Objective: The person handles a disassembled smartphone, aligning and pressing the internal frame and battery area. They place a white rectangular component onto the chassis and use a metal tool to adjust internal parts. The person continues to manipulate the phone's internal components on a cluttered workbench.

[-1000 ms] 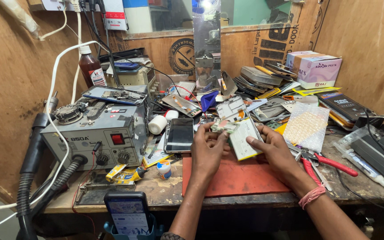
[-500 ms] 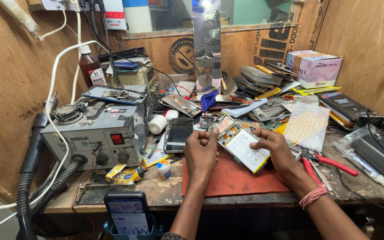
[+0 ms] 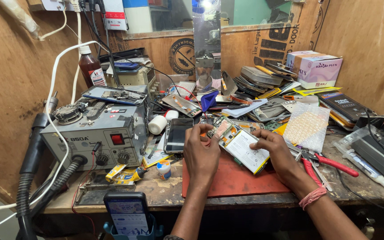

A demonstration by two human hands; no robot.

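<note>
From my seat, sweeping left to right: the grey hot-air rework station (image 3: 96, 133) sits at the left of the tabletop (image 3: 165, 193), with a dark-screened smartphone (image 3: 177, 134) lying flat just beside it. Next comes my left hand (image 3: 201, 149), hovering over the red work mat (image 3: 232, 180). Its fingers (image 3: 199, 132) are curled in tight and pinch the upper-left end of the opened phone (image 3: 238, 144), the end where the circuit board shows. I cannot tell whether a small tool is tucked in that pinch.

The opened phone is held off the mat, back cover gone, its white battery facing up. Its long axis runs on a diagonal, from upper left near my left fingertips down to lower right toward my right hand (image 3: 275, 149). So the board end lies directly at the left fingers, and the battery end lies at the right.

My right hand cups the lower-right edge, fingers wrapped loosely under and along the side, thumb on top, steadying rather than squeezing. Both hands touch the phone; the left is nearer the exposed board.

Further right, red-handled pliers (image 3: 330, 162) lie on the tabletop, apart from my right wrist, and a sheet of bubble wrap (image 3: 307, 126) sits behind them.
</note>
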